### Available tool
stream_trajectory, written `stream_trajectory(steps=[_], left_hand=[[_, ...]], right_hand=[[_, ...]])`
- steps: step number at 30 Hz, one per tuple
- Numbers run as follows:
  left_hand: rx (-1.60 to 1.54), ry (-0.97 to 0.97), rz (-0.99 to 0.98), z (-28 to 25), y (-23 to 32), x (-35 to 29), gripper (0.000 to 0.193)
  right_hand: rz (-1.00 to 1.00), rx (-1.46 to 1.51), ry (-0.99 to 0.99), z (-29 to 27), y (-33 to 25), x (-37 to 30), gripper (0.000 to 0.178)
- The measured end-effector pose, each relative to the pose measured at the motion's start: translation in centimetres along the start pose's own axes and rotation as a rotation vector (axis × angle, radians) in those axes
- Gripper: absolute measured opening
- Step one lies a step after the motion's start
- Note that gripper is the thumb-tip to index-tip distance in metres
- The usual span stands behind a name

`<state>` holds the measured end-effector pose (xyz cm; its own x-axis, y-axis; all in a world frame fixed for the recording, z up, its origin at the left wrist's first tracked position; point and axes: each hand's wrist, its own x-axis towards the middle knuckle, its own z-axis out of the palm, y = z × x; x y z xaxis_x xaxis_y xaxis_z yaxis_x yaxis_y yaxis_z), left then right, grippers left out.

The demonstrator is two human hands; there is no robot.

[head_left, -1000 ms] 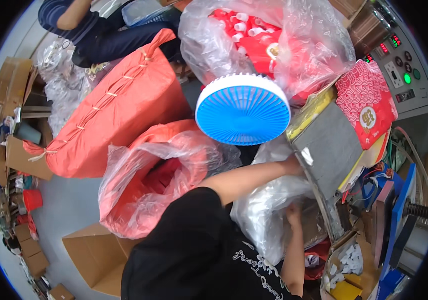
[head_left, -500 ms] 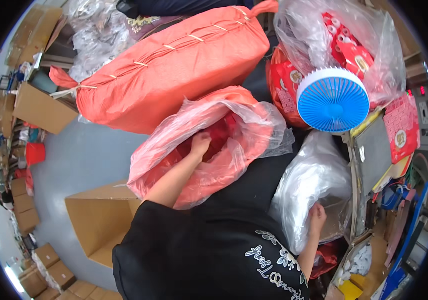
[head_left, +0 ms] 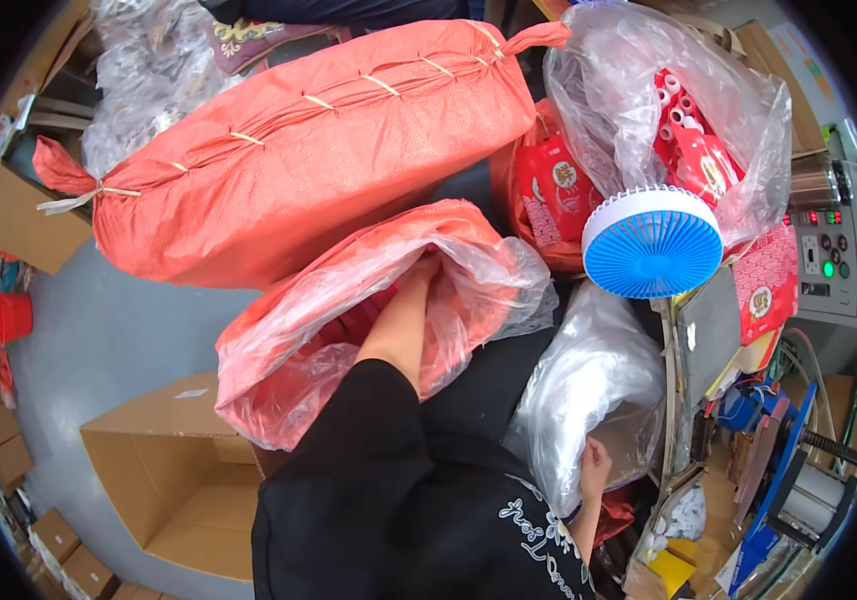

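Note:
My left hand (head_left: 425,268) is deep inside an open orange woven sack (head_left: 294,390) lined with clear plastic. Its fingers are hidden under the folded liner, so what they touch does not show. Red packets (head_left: 361,318) lie in the sack, half covered by plastic. My right hand (head_left: 596,466) is down by the right side of my body, fingers curled in against the edge of a clear plastic bag (head_left: 589,365). Behind the open sack lies a long orange bundle (head_left: 319,150), stitched along its top with pale ties.
A blue and white fan (head_left: 654,245) stands at the right, before a clear bag of red packets with white spouts (head_left: 684,130). An open cardboard box (head_left: 174,470) is on the floor at left. A control panel (head_left: 831,255) and a cluttered shelf (head_left: 694,400) line the right.
My left hand has pushed farther into the sack, toward its far right side, and its fingers have gone out of sight. The view has shifted; my right hand stays by the clear bag.

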<state>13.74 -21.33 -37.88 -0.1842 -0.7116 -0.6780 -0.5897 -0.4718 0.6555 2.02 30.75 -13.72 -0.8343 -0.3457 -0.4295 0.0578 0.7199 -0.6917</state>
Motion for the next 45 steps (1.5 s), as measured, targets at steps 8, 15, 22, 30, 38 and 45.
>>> stream_trajectory(steps=[8, 15, 22, 30, 38, 45], left_hand=[[-0.065, -0.103, 0.150, -6.7, 2.4, -6.3, 0.073], [0.148, -0.034, -0.036, -7.6, -1.2, -4.2, 0.075], [0.121, -0.048, 0.210, -12.2, 0.8, -8.6, 0.072], [-0.232, -0.369, 0.370, -21.3, 10.5, -26.6, 0.054], [-0.137, -0.847, 0.538, -21.7, 17.7, -38.1, 0.050], [-0.330, -0.986, 0.214, -12.0, 11.4, -38.5, 0.049]], right_hand=[[-0.021, 0.076, -0.069, 0.2, 3.7, 0.2, 0.022], [0.005, 0.074, -0.163, 1.1, 3.0, 0.3, 0.026], [-0.141, -0.038, 0.051, 1.4, -7.2, -0.3, 0.020], [-0.489, 0.098, -0.170, 4.8, -22.3, -5.8, 0.019], [-0.382, 0.660, -0.574, 9.6, -26.4, -9.1, 0.053], [-0.101, 1.000, -0.267, 6.6, -19.1, -11.4, 0.043]])
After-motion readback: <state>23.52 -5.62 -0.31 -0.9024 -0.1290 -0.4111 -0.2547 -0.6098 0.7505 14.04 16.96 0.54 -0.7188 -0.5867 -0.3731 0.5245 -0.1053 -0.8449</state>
